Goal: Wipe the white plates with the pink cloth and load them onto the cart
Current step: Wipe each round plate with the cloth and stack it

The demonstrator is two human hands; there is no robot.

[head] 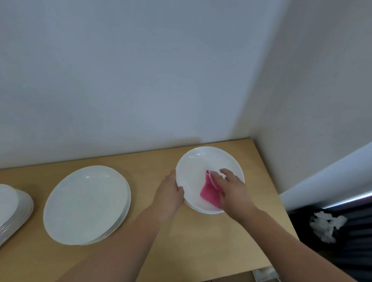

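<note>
We stand at a light wooden table [175, 243] pushed into a corner of pale walls [141, 63]. On it, a stack of large oval white plates [87, 204] lies left of centre, and another stack of white plates [2, 213] sits at the far left edge, partly cut off. Toward the right corner rests a smaller stack of round white plates [201, 163], near the wall. Our left hand [169, 194] grips the left rim of this round stack, thumb over the top plate and fingers curled beneath the edge. Our right hand [232, 190] lies flat on the top plate, fingers spread only slightly, pressing the pink cloth [209, 190] against its surface; the cloth is folded and shows from under the palm. To the right of the table, lower down, a dark bin [327, 230] holds crumpled white material.
</note>
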